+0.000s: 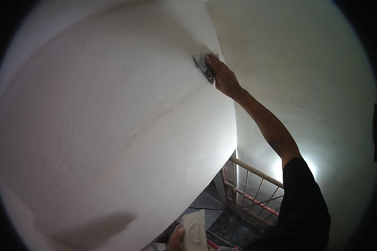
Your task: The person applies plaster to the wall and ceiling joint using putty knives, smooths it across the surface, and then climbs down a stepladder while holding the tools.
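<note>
Up at the corner where two white surfaces meet, my right hand [223, 76] is closed round a putty knife [203, 67]. Its wide, smeared metal blade lies against the white plastered surface [113, 96]. My right arm stretches far up, in a dark short sleeve. Low in the view, my left hand [176, 239] grips the left edge of a flat, pale plastering board [194, 230]. A lump of whitish putty [194, 232] sits on that board. Most of the left hand's fingers are hidden behind it.
A stair railing [255, 171] with a tan handrail and thin bars stands below the corner. Dark flooring [238, 228] and a cable show beneath. Fine cracks [167, 112] run across the plastered surface. Bright light glows on the right wall [305, 125]; a dark object [376, 131] is at its edge.
</note>
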The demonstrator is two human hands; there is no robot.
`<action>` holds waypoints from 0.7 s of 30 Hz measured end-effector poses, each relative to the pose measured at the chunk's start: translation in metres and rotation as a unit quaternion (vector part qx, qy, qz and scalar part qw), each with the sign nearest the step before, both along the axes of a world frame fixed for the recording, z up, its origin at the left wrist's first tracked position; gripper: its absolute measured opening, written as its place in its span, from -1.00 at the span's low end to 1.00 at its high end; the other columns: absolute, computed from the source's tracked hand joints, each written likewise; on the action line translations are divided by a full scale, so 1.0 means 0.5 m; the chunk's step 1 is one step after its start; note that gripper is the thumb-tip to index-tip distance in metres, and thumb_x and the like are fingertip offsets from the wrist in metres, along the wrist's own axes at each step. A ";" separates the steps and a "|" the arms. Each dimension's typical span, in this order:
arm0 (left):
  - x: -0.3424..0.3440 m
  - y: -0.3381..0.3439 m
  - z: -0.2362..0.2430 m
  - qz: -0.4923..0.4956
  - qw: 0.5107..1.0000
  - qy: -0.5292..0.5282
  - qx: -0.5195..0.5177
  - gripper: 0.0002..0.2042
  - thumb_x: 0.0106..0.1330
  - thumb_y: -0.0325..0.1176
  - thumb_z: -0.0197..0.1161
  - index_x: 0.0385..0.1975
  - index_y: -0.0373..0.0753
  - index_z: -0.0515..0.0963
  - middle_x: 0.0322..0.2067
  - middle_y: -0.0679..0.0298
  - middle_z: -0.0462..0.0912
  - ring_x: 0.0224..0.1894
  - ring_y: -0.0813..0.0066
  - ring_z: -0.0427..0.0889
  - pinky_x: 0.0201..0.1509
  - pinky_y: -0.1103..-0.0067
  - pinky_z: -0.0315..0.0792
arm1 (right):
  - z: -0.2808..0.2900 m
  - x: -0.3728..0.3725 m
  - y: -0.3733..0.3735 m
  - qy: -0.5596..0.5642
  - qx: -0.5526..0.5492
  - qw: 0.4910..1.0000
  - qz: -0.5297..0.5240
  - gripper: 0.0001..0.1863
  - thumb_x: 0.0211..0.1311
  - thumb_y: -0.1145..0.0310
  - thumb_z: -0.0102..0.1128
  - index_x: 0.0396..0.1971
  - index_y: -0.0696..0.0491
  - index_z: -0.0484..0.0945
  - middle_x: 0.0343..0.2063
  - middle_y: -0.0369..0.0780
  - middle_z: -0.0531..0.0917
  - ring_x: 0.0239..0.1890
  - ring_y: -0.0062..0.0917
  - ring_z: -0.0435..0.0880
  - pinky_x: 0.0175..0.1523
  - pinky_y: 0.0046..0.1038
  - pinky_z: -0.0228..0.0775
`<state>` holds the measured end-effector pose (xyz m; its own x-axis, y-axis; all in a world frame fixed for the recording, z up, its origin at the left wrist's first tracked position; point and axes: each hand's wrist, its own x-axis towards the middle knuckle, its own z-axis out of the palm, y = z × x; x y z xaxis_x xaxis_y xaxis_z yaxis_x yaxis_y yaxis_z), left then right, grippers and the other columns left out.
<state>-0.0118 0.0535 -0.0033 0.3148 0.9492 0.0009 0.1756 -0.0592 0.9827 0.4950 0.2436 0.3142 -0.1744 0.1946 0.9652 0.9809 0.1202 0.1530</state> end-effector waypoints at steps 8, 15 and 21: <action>0.008 -0.026 0.008 -0.001 1.000 -0.004 0.001 -0.59 0.50 -0.29 -0.13 0.19 -0.44 0.36 0.23 0.01 0.32 0.28 0.23 0.26 0.34 0.44 0.12 | -0.043 0.010 -0.095 -0.003 -0.072 0.997 0.023 -0.31 0.08 0.73 0.03 0.28 0.02 0.26 0.21 -0.09 0.42 0.23 -0.18 0.44 0.27 -0.26 0.40; 0.006 -0.041 0.003 -0.018 1.000 0.004 -0.003 -0.59 0.49 -0.28 -0.13 0.18 -0.43 0.36 0.19 0.02 0.35 0.24 0.24 0.29 0.30 0.44 0.16 | 0.168 0.000 -0.123 0.028 0.038 0.996 0.073 -0.50 0.16 0.67 -0.01 0.14 0.06 0.35 0.02 -0.06 0.56 0.04 -0.15 0.57 0.11 -0.19 0.48; 0.006 -0.045 -0.009 -0.045 0.999 0.014 -0.005 -0.60 0.48 -0.28 -0.13 0.17 -0.42 0.37 0.16 0.03 0.37 0.21 0.25 0.32 0.27 0.44 0.19 | 0.300 -0.039 -0.038 -0.101 0.145 0.984 0.011 -0.53 0.15 0.65 0.06 0.11 0.10 0.40 0.08 -0.08 0.52 0.02 -0.16 0.57 0.11 -0.24 0.49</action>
<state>-0.0087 0.0310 -0.0075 0.3984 0.9170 -0.0196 0.1982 -0.0652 0.9780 0.4753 0.2243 0.4643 -0.3699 -0.0905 0.9246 0.9245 0.0625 0.3760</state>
